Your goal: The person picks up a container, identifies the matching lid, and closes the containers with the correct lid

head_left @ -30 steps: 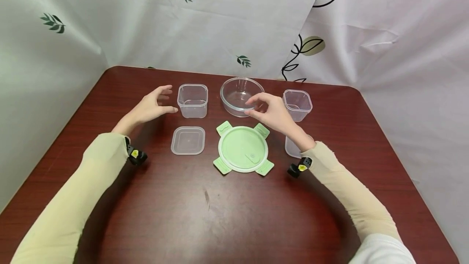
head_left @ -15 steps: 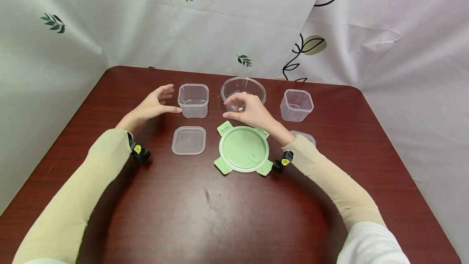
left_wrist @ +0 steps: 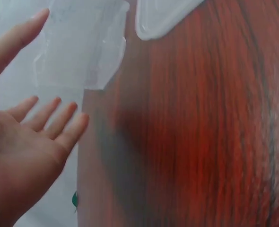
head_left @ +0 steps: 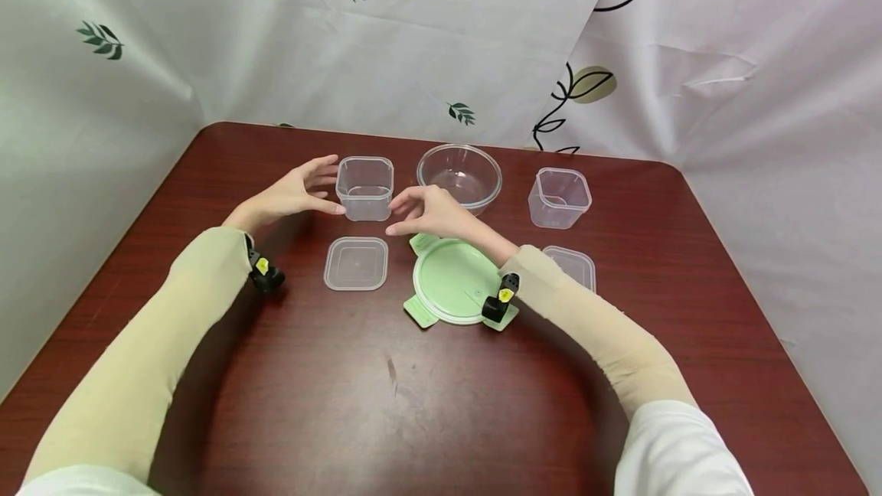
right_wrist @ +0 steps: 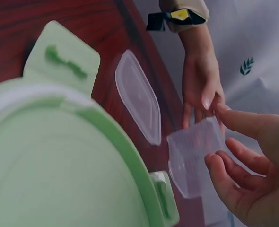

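- The square container (head_left: pixel 365 190) is clear, colourless plastic with rounded corners and an uncovered top; it stands upright near the table's far edge, nearer the far left corner than the far right.
- The left hand (head_left: pixel 289 191) is at its left side, fingers spread and thumb apart; I cannot tell whether the thumb touches the wall.
- The right hand (head_left: pixel 437 214) is just off its right side, fingers loosely bent, thumb apart, gripping nothing.
- Pale sleeves (head_left: pixel 138 358) cover both forearms, which reach in from the near edge.
- Toward the near edge from the container lies a clear lid (head_left: pixel 356 264); the green lid (head_left: pixel 451 274) is partly under the right forearm.
- A round glass bowl (head_left: pixel 459 174) stands along the far edge.
- The table (head_left: pixel 386 419) is reddish-brown, wood-grained; white leaf-printed cloth (head_left: pixel 276 44) hangs behind.
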The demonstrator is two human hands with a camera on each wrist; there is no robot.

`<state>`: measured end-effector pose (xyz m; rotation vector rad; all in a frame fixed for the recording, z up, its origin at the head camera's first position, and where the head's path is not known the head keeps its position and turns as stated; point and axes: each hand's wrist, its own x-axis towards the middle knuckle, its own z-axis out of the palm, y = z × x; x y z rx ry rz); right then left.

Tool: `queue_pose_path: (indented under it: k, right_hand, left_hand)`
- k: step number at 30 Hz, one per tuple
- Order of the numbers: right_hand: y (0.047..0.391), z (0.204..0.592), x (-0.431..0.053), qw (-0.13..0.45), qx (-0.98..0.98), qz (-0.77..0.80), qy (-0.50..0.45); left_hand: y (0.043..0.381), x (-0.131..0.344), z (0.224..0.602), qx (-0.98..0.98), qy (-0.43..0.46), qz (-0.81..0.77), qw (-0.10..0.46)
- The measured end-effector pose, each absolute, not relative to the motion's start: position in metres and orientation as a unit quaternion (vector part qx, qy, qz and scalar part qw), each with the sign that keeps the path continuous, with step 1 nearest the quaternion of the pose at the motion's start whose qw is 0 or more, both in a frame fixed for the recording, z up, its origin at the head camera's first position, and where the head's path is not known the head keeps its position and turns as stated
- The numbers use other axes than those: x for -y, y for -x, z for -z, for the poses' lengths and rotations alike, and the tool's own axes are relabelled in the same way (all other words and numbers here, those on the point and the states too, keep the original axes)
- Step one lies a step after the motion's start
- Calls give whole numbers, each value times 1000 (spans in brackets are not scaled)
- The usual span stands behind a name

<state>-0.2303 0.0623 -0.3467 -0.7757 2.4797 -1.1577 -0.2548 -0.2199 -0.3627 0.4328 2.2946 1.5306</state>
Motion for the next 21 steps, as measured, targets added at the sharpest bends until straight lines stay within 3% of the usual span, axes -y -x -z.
queue_pose_path:
  k: [9,21]
  right_hand:
    - [231,355,-43,211,-862,387,252]
    - [231,365,-24,175,-889,331,262]
  left_hand:
    - [260,217,368,-801,-152,-549,185]
    - [269,215,372,-790,-150,-554,216]
